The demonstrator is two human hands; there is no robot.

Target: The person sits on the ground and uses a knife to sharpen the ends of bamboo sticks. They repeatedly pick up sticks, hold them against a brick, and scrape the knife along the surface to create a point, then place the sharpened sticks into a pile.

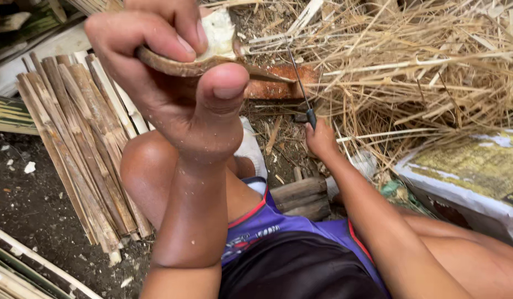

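Observation:
My left hand [173, 83] is raised close to the camera, gripping a curved brown piece of bamboo sheath [212, 55] with a pale, fibrous inner side, thumb pressed on its underside. My right hand [321, 138] is lower and farther out, closed on the dark handle of a thin-bladed knife [300, 88] whose blade points up toward the held piece. I sit low with bare knees and purple shorts [300, 243].
A bundle of split bamboo slats [79, 144] lies on the dark ground at left. A heap of dry straw-like shavings [422, 72] fills the upper right. A wooden block [300, 196] sits between my legs; a reddish brick [278, 88] lies beyond; a yellowish sack [472, 166] lies at right.

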